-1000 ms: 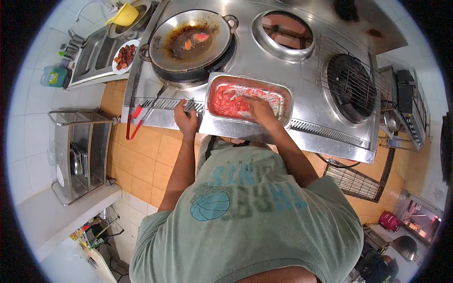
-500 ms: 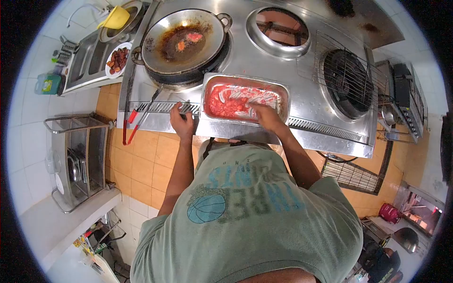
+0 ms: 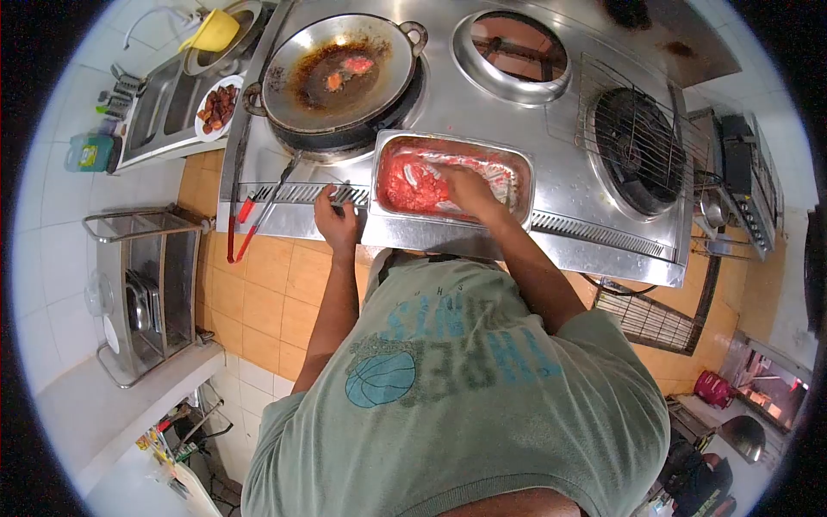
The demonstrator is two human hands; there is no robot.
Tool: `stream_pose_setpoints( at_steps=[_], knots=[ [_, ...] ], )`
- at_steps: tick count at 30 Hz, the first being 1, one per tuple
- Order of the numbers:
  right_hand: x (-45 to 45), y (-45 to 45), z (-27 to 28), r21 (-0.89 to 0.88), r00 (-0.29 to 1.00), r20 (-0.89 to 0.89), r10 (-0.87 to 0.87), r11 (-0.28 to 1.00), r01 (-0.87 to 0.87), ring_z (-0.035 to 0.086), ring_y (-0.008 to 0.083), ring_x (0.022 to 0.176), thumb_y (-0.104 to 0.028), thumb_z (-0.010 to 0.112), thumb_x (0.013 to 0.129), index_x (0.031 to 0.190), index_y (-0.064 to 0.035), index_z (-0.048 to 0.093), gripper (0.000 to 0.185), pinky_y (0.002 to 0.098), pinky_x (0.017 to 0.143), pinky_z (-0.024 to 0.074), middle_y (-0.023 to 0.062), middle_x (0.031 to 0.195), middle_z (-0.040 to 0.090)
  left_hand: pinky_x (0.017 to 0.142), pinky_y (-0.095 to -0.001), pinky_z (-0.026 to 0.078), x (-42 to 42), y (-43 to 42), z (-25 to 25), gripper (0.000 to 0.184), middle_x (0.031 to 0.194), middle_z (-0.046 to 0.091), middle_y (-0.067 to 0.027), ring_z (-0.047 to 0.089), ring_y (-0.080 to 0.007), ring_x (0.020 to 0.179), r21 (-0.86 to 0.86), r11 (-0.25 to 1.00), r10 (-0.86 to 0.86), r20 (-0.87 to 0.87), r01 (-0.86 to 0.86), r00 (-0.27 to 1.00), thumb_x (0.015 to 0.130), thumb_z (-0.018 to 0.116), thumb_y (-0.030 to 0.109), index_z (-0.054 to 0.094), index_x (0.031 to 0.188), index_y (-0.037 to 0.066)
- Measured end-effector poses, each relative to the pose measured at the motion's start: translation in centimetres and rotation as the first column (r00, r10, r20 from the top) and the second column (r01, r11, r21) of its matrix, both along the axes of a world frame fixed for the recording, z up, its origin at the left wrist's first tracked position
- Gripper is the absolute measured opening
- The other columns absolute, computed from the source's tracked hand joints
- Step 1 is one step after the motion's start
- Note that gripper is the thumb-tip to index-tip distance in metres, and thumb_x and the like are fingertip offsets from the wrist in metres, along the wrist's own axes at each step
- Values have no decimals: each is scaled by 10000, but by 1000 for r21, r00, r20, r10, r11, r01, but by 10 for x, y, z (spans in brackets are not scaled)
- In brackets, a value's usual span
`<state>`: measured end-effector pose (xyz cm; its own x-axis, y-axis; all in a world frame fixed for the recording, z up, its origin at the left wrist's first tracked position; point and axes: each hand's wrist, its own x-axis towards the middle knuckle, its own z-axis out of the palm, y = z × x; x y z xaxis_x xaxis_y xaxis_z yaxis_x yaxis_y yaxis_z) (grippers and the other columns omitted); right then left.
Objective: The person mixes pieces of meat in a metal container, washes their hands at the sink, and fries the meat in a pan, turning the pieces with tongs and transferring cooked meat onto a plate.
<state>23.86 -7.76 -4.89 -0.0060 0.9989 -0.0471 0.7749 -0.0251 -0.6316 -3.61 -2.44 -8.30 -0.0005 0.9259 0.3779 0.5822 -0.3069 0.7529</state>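
Note:
My right hand [image 3: 468, 191] reaches into a rectangular metal pan [image 3: 523, 177] of wet red, chunky mixture [image 3: 409, 185]. Its fingertips are down in the mixture and hidden, so I cannot tell whether they grip anything. White streaks of coating show along the pan's wall and floor. Left of the pan, my left hand [image 3: 336, 221] hovers at the stove's front edge, fingers apart and holding nothing. Red-handled tongs [image 3: 269, 207] lie beside it, over the edge. Behind, a wok [image 3: 297, 108] holds dark oil with two red pieces [image 3: 357, 65] in it.
An uncovered burner ring [image 3: 461, 73] is at the back of the steel stove, and a wire grate [image 3: 620, 103] covers a burner on the right. A plate of browned pieces [image 3: 217, 110] stands by the sink [image 3: 146, 129] at left. A metal rack [image 3: 164, 284] is lower left.
My right hand has moved left and deeper into the red mixture. My left hand stays nearly in place. The view has shifted slightly.

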Motion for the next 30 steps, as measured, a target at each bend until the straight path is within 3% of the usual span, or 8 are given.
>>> stream_pose_setpoints(
  at_steps=[4, 11, 14, 15, 18, 24, 29, 30],
  knots=[
    [14, -17, 14, -37, 981, 60, 185, 982, -183, 563, 335, 1049, 6, 463, 800, 1207, -133, 573, 444, 407, 914, 438, 187, 1121, 596, 785, -368, 439, 1, 1, 1, 378, 1016, 581, -149, 550, -289, 888, 28, 1000, -3, -9, 3, 1000, 719, 544, 49, 541, 1093, -5],
    [65, -50, 21, 115, 987, 133, -95, 990, 80, 580, 325, 1018, -16, 501, 786, 1241, -160, 547, 479, 401, 895, 447, 179, 1070, 615, 738, -379, 466, 3, 2, 3, 353, 932, 613, -149, 599, -307, 831, 56, 998, -5, 9, 4, 1000, 717, 581, 61, 560, 1066, 8],
    [30, -33, 42, -103, 960, 244, -138, 981, 167, 581, 323, 1014, 13, 484, 771, 1268, -178, 520, 534, 414, 892, 450, 179, 1084, 607, 732, -371, 473, 4, 0, 6, 345, 918, 621, -140, 613, -291, 820, 45, 999, -30, -7, 30, 1000, 717, 592, 60, 572, 1059, 16],
    [27, -24, -17, 52, 957, 234, -169, 985, 162, 577, 309, 1034, 35, 461, 763, 1283, -182, 503, 565, 417, 904, 450, 171, 1126, 594, 731, -368, 474, 5, 1, 7, 344, 917, 623, -139, 616, -285, 819, 42, 998, -39, -15, 40, 999, 717, 595, 60, 576, 1057, 18],
    [-6, -3, -14, 31, 996, 75, -57, 998, 54, 538, 328, 1107, -52, 423, 827, 1285, -130, 490, 470, 428, 931, 437, 168, 1235, 537, 704, -360, 481, 5, 1, 6, 347, 906, 631, -140, 620, -281, 787, 43, 998, -38, -10, 38, 999, 709, 594, 52, 582, 1053, 10],
    [17, -35, 1, -122, 970, 102, 221, 970, -209, 552, 293, 1088, -5, 508, 770, 1239, -133, 537, 486, 407, 932, 439, 135, 1194, 573, 649, -351, 487, 7, 0, 8, 359, 875, 643, -145, 625, -275, 742, -14, 999, -32, -23, 32, 999, 696, 587, 46, 588, 1051, -6],
    [51, -72, 40, 73, 980, 199, -17, 997, 2, 579, 308, 1033, -94, 530, 806, 1277, -155, 503, 475, 419, 885, 465, 160, 1134, 594, 674, -352, 482, 5, 1, 7, 385, 909, 641, -123, 623, -263, 761, -18, 998, -64, -39, 64, 997, 694, 585, 44, 577, 1078, 4],
    [53, -73, 38, -4, 976, 208, -70, 997, 72, 586, 317, 1014, -92, 525, 805, 1280, -150, 499, 479, 429, 869, 472, 172, 1127, 595, 673, -349, 477, 5, 1, 6, 393, 915, 640, -112, 619, -253, 766, -6, 998, -70, -54, 70, 996, 696, 588, 46, 572, 1087, 13]
  ],
)
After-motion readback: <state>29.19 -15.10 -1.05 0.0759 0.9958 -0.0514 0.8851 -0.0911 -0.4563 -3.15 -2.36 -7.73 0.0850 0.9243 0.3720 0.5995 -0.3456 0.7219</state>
